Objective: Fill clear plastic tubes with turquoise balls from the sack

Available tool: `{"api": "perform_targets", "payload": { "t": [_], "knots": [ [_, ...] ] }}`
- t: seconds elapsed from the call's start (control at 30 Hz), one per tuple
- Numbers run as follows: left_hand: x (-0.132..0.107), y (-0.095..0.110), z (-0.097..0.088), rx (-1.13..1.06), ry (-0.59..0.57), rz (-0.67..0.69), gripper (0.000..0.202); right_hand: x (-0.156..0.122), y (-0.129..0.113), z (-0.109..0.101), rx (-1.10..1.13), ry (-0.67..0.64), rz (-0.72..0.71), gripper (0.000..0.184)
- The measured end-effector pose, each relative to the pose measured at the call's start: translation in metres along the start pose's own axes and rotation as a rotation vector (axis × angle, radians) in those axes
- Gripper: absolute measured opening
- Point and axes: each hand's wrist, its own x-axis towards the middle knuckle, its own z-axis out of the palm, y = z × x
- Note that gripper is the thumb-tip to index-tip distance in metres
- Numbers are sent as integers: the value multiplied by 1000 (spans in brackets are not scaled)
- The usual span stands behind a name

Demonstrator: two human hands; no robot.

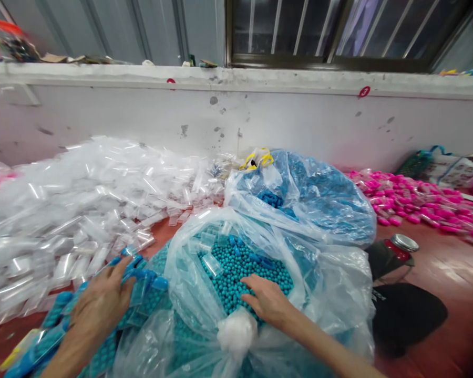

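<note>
A barred window (pixel 333 34) sits above a ledge (pixel 268 80).

The bag (pixel 341 281) was shiny plastic.
The beads (pixel 233 286) looked smooth, the tubes (pixel 102 194) glossy plastic, the lid (pixel 405 242) shiny metal.

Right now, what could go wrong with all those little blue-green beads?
The loose beads sit in an open plastic bag, so some might spill if the right hand tugs its edge. The clear container lying on them could get buried. And the left hand might knock the heaped blue-capped containers loose.
</note>
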Motion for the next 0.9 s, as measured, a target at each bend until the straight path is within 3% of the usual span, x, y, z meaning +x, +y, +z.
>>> {"api": "perform_targets", "payload": {
  "t": [0.07, 0.13, 0.27, 0.4, 0.53, 0.7, 0.8, 0.9],
  "knots": [
    [4, 2, 3, 178, 112, 100, 35, 14, -8, 2, -36, 17, 19, 27],
    [7, 20, 17, 204, 131, 276, 36, 35, -22, 7, -52, 41, 31, 27],
    [11, 68, 61, 123, -21, 528, 45, 78, -44, 24, -85, 6, 36, 46],
    [15, 93, 91, -52, -241, 656, 53, 88, -37, 35, 55, 40, -75, 41],
    [13, 105, 98, -242, -356, 703, 66, 73, -20, 29, 372, 137, -217, 35],
    [0, 119, 97, -189, -367, 799, 50, 50, -2, 13, 341, -38, -215, 14],
    [2, 115, 88, -73, -364, 809, 39, 41, 13, 6, 300, -80, -137, 6],
    [8, 105, 81, 67, -286, 715, 48, 36, 21, 3, 409, -111, 75, 9]
  ]
}}
